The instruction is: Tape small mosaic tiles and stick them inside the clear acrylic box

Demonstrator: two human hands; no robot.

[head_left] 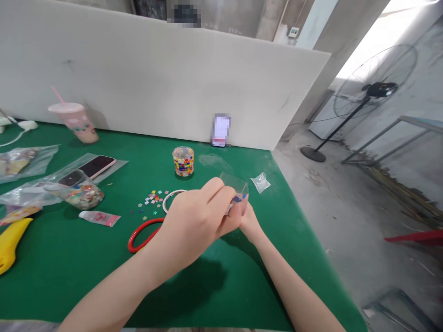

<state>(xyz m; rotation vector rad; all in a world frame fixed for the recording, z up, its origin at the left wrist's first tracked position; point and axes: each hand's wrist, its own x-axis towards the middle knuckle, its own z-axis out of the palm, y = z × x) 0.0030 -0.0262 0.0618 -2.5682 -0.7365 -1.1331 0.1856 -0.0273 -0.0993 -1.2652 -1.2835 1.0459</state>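
Note:
My left hand point(197, 212) is in front, its fingers curled in a pinch against a clear plastic container point(234, 182). Small blue pieces point(237, 198) show at that container, near my fingertips. What the pinch itself holds is hidden. Behind it, my right hand point(246, 216) is mostly covered by the left and grips the container from the right side. Partly under my left wrist lie red-handled scissors point(145, 230), and beyond the knuckles a white ring point(169, 199). Loose coloured tiles and stars point(152, 198) are scattered left of my left hand.
A jar covered in coloured tiles point(183, 161) stands ahead, a lit phone point(220, 131) behind it. A small clear packet point(260, 182) lies right. Leftward are a tube point(100, 217), a cup of beads point(85, 193), another phone point(98, 167), a pink tumbler point(76, 122) and a yellow object point(14, 242).

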